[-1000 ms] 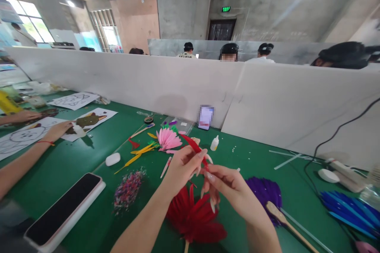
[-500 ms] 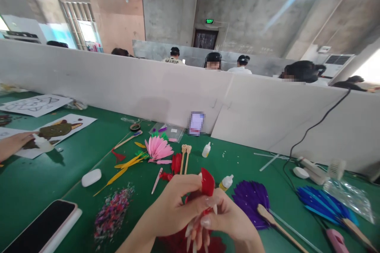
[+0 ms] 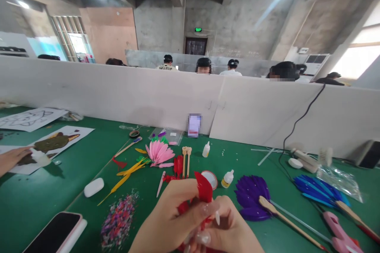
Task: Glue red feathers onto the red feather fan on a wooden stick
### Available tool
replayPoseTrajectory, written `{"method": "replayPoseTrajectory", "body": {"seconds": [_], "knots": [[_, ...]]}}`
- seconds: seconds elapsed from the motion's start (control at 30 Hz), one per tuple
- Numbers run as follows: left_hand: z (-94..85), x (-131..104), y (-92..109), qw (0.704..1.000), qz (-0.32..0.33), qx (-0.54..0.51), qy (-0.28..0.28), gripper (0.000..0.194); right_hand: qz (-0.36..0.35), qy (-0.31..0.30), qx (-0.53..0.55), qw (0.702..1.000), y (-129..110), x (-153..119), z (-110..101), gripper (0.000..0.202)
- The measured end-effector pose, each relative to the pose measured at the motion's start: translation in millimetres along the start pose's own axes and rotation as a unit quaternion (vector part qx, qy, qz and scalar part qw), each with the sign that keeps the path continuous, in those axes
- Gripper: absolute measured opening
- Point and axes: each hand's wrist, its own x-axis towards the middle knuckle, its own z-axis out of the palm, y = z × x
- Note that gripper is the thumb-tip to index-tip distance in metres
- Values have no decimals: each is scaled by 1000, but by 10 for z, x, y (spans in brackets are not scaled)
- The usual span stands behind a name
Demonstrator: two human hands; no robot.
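At the bottom centre, my left hand (image 3: 175, 213) pinches a red feather (image 3: 203, 187) that sticks up above its fingers. My right hand (image 3: 227, 225) meets it from the right, with its thumb and fingers closed around the lower part of the red feathers. More red lies below the hands, partly hidden. Just beyond them are a round lid-like dish (image 3: 209, 180), a glue bottle (image 3: 227, 178), red feathers (image 3: 178, 166) and two wooden sticks (image 3: 186, 161). A purple feather fan (image 3: 253, 197) with a wooden handle lies to the right.
Pink feathers (image 3: 159, 152), yellow feathers (image 3: 127, 172), colourful scraps (image 3: 119, 219), a white case (image 3: 94, 187) and a phone (image 3: 55, 235) lie left. A blue fan (image 3: 319, 191) and pink glue gun (image 3: 335, 229) lie right. Another person's hand (image 3: 14, 158) holds a bottle at far left.
The view has tilted and shifted slightly. The round dish beyond my hands now shows. Both hands remain together on the red feathers, with the upright feather turned a little.
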Motion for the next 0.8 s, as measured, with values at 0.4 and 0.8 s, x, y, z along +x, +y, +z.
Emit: {"method": "replayPoseTrajectory", "body": {"seconds": [0.4,0.8], "knots": [[16,-36,77,988,139,48,39,31,-102,4,-114,988,-117,-31,117,8],[230,-266,145,995,92,19,21,43,-35,-182,-168,968,-95,-138,92,25]]}}
